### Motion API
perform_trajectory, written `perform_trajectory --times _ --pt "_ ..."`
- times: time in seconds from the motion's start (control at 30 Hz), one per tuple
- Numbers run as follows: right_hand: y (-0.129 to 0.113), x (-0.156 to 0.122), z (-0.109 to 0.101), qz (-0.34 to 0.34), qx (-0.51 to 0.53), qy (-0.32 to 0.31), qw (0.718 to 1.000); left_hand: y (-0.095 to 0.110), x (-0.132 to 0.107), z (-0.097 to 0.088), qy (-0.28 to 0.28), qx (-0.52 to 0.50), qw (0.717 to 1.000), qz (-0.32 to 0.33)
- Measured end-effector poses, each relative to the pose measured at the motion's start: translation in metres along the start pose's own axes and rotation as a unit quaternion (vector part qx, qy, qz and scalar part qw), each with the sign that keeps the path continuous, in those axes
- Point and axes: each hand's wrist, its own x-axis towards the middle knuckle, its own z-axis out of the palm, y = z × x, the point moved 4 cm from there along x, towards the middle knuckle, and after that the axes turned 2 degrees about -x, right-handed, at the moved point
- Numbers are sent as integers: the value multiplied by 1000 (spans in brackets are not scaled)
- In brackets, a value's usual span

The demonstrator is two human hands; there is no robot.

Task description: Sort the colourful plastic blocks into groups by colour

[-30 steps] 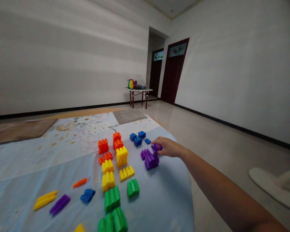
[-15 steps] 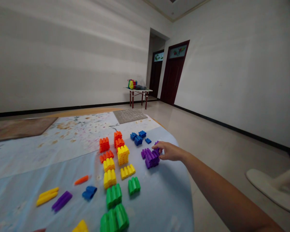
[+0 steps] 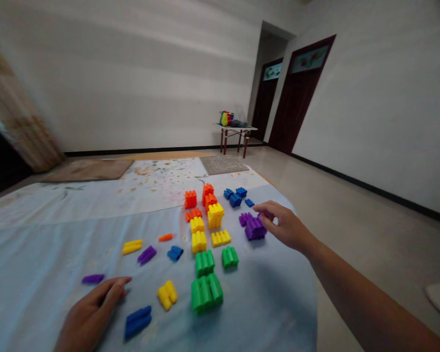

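My right hand [image 3: 280, 225] is at the right of the table, its thumb and fingers closed around a purple block [image 3: 266, 215] that they partly hide. Just left of it stands a stack of purple ribbed blocks [image 3: 255, 229], with a small loose blue block [image 3: 249, 202] beyond. My left hand [image 3: 91, 313] rests on the cloth at the lower left, fingers loosely extended with nothing visible in them. Close by lie a single purple block [image 3: 93, 278], a blue pair [image 3: 138, 322] and a yellow piece [image 3: 167, 295].
Joined green blocks [image 3: 207, 293], yellow blocks [image 3: 215, 216], orange blocks [image 3: 190, 199] and blue blocks [image 3: 235, 199] stand in colour groups mid-table. Left of them lie loose yellow [image 3: 132, 247], purple [image 3: 147, 254], orange [image 3: 165, 237] and blue pieces [image 3: 175, 253]. The tablecloth [image 3: 278, 303] curves off at right.
The view has turned left and tilted down, so everything appears further right and higher. My left hand has come fully into view. My right hand remains beside the purple stack.
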Motion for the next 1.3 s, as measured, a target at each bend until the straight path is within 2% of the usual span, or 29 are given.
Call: perform_trajectory --times 0.03,0.1,0.2,0.27,0.37,0.47,0.6,0.7,0.9,0.97,1.07,1.2,1.3 --pt "-23 -3 7 -29 21 -10 999 3 -4 0 -20 -12 1000 -17" --pt "-70 -11 27 -98 79 -43 991 12 -9 -2 -18 -36 999 -29" --pt "-133 -24 72 -163 156 -120 967 21 -15 -4 3 -74 997 -17" --pt "-162 -28 107 -181 164 -162 956 21 -17 -6 16 -104 994 -10" --pt "-187 -30 153 -183 116 -198 956 17 -19 -8 28 -150 988 -9" --pt "-198 -31 185 -187 25 -234 954 14 -20 -11 41 -175 984 -17" --pt "-200 -33 205 -184 -80 -274 941 15 -20 -14 67 -165 984 -22" --pt "-200 -34 209 -199 -86 -272 937 15 -20 -19 100 -143 984 -25" --pt "-207 -38 214 -274 -33 -249 928 8 -17 -29 139 -114 983 -47" --pt "-207 -38 215 -260 -33 -227 938 5 -16 -31 139 -103 983 -58" --pt "-207 -36 219 -202 -72 -212 954 0 -13 -32 132 -87 985 -65" --pt "-212 -34 230 -157 -155 -274 936 -10 -7 -30 120 -57 989 -57" --pt "-217 -32 232 -169 -177 -299 922 -26 0 -28 149 -20 988 -33"
